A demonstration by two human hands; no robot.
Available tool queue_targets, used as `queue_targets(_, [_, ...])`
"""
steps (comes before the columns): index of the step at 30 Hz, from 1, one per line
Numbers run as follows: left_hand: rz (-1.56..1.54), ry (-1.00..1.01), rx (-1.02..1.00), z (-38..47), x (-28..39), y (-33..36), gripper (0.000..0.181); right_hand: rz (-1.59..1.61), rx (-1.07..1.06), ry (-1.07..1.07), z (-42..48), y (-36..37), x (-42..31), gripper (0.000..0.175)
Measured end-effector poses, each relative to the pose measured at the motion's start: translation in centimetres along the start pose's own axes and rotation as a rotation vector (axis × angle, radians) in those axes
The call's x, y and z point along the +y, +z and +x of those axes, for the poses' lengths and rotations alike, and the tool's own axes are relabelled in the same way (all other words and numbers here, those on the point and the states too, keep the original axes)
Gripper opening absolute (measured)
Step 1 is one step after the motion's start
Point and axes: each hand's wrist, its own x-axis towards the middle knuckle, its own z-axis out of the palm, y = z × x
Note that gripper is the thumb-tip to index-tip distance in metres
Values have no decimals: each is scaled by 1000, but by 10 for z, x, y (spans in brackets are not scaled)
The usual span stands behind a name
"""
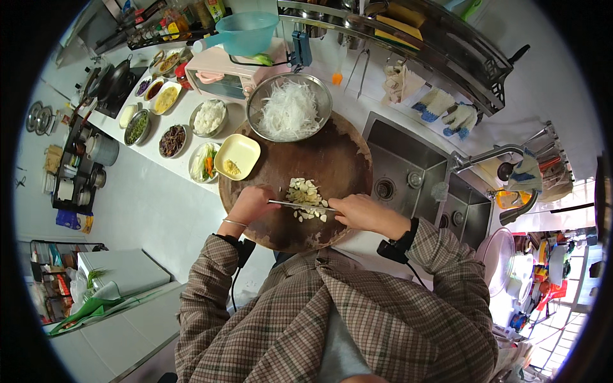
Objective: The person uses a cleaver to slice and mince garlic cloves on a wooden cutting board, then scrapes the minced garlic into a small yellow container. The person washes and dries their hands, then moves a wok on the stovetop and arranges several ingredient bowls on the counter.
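Observation:
A kitchen knife [301, 205] spans the near half of the round wooden chopping board [311, 163], seen along its thin edge. My right hand [359, 210] grips it at the right end. At the other end my left hand [254, 203] meets the blade; its fingertips are partly hidden, so whether they hold it or rest on it cannot be told. Sliced and chopped garlic [304, 191] lies under and around the blade. Left of this, a yellow dish [244, 153] with some minced garlic sits on the board. A steel colander of white shreds [289, 112] stands at the board's far edge.
Left on the counter are a plate of cut vegetables [203, 165], a bowl of white food [209, 117] and several other filled bowls. Behind them stands a pink oven [225, 79] with a teal basin [246, 33] on top. A steel double sink [407, 167] adjoins the board's right side.

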Motion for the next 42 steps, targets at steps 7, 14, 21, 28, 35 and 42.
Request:
queue_targets(7, [81,-15,23,2,1,5,23,-28,-76,42,-2,-3,-8,24])
queue_targets(14, [4,179,-88,6,-20,-9,23,251,-51,170,-15,31,-51,32])
queue_targets(21, [41,107,-77,2,-6,-9,23,119,-30,52,-10,24,-19,26])
queue_targets(28, [179,37,-22,-2,1,5,26,-12,-19,48,0,14,5,23])
queue_targets(35, [12,102,-1,-7,-9,-3,20,53,115,-31,-6,24,-24,22])
queue_targets(42, [60,69,46,-7,0,-3,19,7,-42,74,-5,17,-23,20])
